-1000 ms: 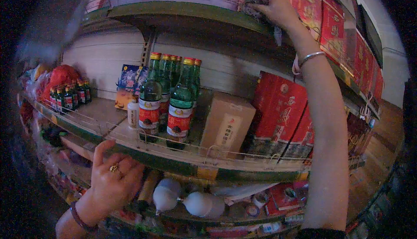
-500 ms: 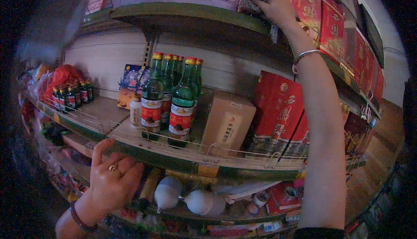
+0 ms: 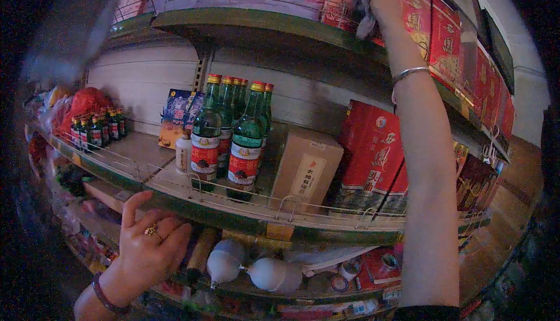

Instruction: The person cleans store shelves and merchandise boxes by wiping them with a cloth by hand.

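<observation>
My right hand (image 3: 385, 6) grips a grey cloth (image 3: 361, 0) against the front of the red boxes on the upper shelf (image 3: 256, 23). Part of the cloth hangs down over that shelf's edge. Below, my left hand (image 3: 150, 245) holds nothing; its index finger is raised apart from the other, loosely bent fingers. It is just under the front edge of the middle shelf (image 3: 227, 213), and I cannot tell whether it touches it. Green glass bottles (image 3: 244, 152) with red labels stand on that shelf, next to a small white bottle (image 3: 183, 153).
A brown carton (image 3: 307, 166) and red gift boxes (image 3: 370, 149) stand right of the bottles. Low wire rails (image 3: 326, 218) run along the shelf fronts. Small bottles (image 3: 96, 128) fill the far left. Below are two white light bulbs (image 3: 274, 274).
My right hand has moved slightly up and right with the cloth, off the shelf edge onto the box fronts. My left hand stays nearly in place.
</observation>
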`<state>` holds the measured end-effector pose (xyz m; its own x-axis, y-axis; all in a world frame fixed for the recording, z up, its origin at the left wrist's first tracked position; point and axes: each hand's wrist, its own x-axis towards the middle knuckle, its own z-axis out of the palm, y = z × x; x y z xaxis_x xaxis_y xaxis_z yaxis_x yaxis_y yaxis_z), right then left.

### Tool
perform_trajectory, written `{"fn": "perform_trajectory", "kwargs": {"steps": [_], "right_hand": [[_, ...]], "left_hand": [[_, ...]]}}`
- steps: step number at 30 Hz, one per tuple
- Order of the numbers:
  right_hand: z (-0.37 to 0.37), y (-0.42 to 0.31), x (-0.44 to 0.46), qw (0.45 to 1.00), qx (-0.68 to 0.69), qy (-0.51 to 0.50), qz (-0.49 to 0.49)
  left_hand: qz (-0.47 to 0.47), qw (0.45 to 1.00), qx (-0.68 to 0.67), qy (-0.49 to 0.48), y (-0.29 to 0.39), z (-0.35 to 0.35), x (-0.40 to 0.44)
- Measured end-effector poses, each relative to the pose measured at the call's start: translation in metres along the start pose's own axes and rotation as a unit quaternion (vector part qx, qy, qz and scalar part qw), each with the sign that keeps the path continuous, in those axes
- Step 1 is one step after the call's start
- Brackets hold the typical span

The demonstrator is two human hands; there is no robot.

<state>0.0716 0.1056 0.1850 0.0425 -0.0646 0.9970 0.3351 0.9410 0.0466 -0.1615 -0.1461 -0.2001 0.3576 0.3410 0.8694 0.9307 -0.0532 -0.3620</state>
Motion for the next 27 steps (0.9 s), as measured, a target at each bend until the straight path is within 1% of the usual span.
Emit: {"fn": "perform_trajectory", "kwargs": {"steps": [1,2,3,4,5,6,9,12,15,18,21,23,27], "right_hand": [[0.001,-0.007,0.004,0.99,0.127,0.032,0.059],[-0.003,-0.011,0.004,0.996,-0.025,-0.082,0.022],[0.005,-0.02,-0.013,0.987,-0.135,-0.068,-0.054],[0.017,-0.027,-0.031,0.96,-0.242,-0.051,-0.128],[0.024,-0.028,-0.04,0.916,-0.346,-0.035,-0.2],[0.023,-0.027,-0.032,0.938,-0.277,-0.086,-0.19],[0.021,-0.022,-0.026,0.932,-0.318,-0.108,-0.139],[0.022,-0.015,-0.022,0.93,-0.323,-0.077,-0.159],[0.019,-0.02,-0.023,0.924,-0.34,-0.109,-0.139],[0.02,-0.018,-0.019,0.936,-0.323,-0.063,-0.123],[0.018,-0.016,-0.013,0.938,-0.304,-0.079,-0.15],[0.015,-0.018,-0.016,0.947,-0.285,-0.061,-0.136],[-0.005,-0.017,-0.033,0.957,-0.262,-0.036,-0.121]], "left_hand": [[-0.001,1.0,0.0,-0.001,0.0,0.0,0.0],[-0.002,1.0,0.0,-0.002,-0.001,0.0,-0.001],[-0.002,1.0,0.002,-0.001,-0.001,0.0,-0.001],[-0.002,1.0,0.003,-0.001,-0.001,-0.001,0.0],[-0.002,1.0,0.004,-0.001,0.0,-0.001,0.0],[-0.002,1.0,0.008,-0.003,0.0,-0.002,-0.001],[-0.009,1.0,0.014,-0.005,0.001,-0.002,-0.005],[-0.007,1.0,0.004,-0.005,-0.002,-0.002,-0.007],[-0.002,1.0,0.023,-0.011,-0.006,-0.008,-0.011],[-0.015,0.999,0.028,-0.011,-0.008,-0.011,-0.015],[-0.024,0.999,0.02,-0.013,-0.01,-0.014,-0.017],[-0.025,0.999,0.018,-0.026,-0.011,-0.017,-0.018],[-0.026,0.999,0.01,-0.016,-0.013,-0.019,-0.02]]}}
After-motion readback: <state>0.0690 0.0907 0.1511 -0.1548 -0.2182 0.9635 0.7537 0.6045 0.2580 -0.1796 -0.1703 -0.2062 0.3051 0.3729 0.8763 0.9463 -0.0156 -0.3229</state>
